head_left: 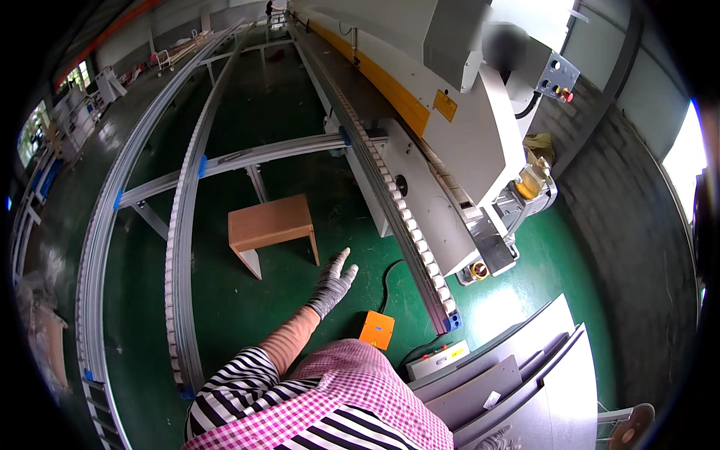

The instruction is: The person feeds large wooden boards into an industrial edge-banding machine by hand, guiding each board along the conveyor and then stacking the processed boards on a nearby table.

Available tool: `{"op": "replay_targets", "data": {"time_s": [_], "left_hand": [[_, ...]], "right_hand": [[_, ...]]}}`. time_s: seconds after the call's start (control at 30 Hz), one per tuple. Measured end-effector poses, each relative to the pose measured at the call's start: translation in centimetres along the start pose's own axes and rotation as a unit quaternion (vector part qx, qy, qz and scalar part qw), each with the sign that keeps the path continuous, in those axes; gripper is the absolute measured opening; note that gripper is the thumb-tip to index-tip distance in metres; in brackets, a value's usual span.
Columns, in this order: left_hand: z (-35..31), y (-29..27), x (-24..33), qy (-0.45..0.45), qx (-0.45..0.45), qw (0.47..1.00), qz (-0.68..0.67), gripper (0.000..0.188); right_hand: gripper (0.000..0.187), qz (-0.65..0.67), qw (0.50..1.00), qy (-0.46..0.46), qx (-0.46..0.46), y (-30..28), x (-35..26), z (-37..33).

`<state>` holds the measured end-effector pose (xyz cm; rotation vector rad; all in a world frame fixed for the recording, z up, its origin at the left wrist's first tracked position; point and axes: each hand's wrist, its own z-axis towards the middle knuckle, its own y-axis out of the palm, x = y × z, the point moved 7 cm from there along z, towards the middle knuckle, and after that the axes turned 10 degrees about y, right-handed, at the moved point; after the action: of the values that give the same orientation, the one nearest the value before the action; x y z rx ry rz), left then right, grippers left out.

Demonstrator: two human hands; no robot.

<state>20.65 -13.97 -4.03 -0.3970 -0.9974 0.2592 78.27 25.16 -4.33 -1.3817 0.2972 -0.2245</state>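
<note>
My left hand (pixel 332 285), in a grey and white knit glove, reaches forward above the green floor with its fingers stretched apart and nothing in them. Nearest to it stands a small brown wooden stool (pixel 270 223), ahead and to the left, not touched. An orange foot pedal box (pixel 376 331) with a black cable lies on the floor to its right. At the lower edge part of my right hand (pixel 499 439) shows in a grey glove, its fingers spread against a leaning grey panel (pixel 551 397). The rest of that hand is cut off.
Long metal rails with white rollers (pixel 409 217) run away along a large white and yellow machine (pixel 480 142) on the right. Another roller rail (pixel 176 247) and a crossbar (pixel 255 156) border the stool. Several panels lean at lower right beside a white box (pixel 439 360).
</note>
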Motion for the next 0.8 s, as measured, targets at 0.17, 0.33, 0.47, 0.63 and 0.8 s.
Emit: {"op": "replay_targets", "data": {"time_s": [0.17,0.33,0.47,0.63,0.8], "left_hand": [[1.1,2.2,0.6,0.011,-0.026,1.0,-0.008,0.047],[2.4,3.0,0.7,0.002,-0.036,0.998,-0.046,0.048],[3.9,3.8,0.7,0.007,-0.051,0.998,-0.038,0.051],[5.7,4.0,1.0,0.039,-0.045,0.997,-0.041,0.053],[6.0,5.6,1.9,0.085,-0.053,0.995,-0.023,0.054]], "right_hand": [[0.078,0.017,1.0,0.021,0.009,-0.4,3.3,-0.8],[0.077,-0.034,0.998,0.053,-0.011,-0.9,3.1,-2.1],[0.081,-0.048,0.994,0.084,-0.049,0.0,3.9,-2.5],[0.082,-0.035,0.993,0.084,-0.072,0.4,4.2,-3.2],[0.073,-0.05,0.998,0.046,0.007,0.2,4.8,-4.6]]}}
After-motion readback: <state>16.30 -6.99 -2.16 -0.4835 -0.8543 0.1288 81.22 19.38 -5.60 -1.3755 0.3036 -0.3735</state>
